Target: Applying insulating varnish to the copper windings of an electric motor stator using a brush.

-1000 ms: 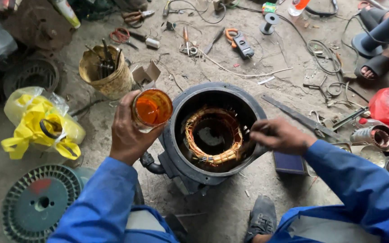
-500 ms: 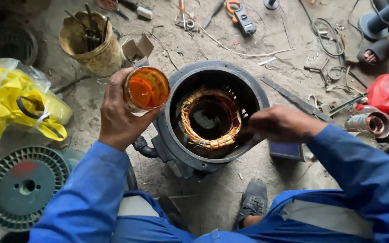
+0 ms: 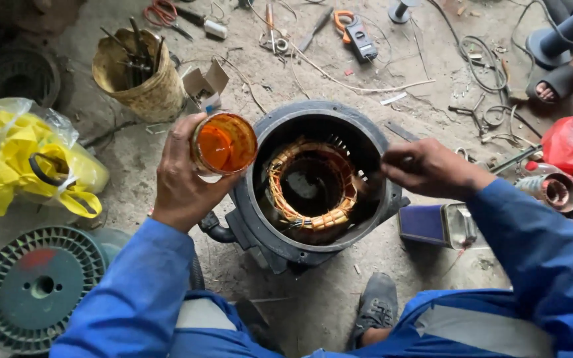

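- The left hand is closing its fingers around a small round glass jar of orange liquid and is holding it tilted, with the open mouth turned toward the camera.
- The jar is hanging just beside the left rim of a large round dark grey metal motor housing, which is standing on the dirty concrete floor between the two hands.
- The right hand is resting at the right rim of the housing with the fingers curled nearly closed; they seem to be pinching something thin, but I cannot tell what it is.
- Inside the housing, a ring of copper wire windings bound with pale tape is sitting around a dark empty centre.
- The liquid in the jar is looking bright orange and glossy, and the glass wall is stained.
- Both arms are wearing blue sleeves.
- A woven yellowish basket with tools is standing well apart behind the left hand, a yellow plastic bag is lying far at the left, and a grey-green plastic wire spool is lying near the left elbow.
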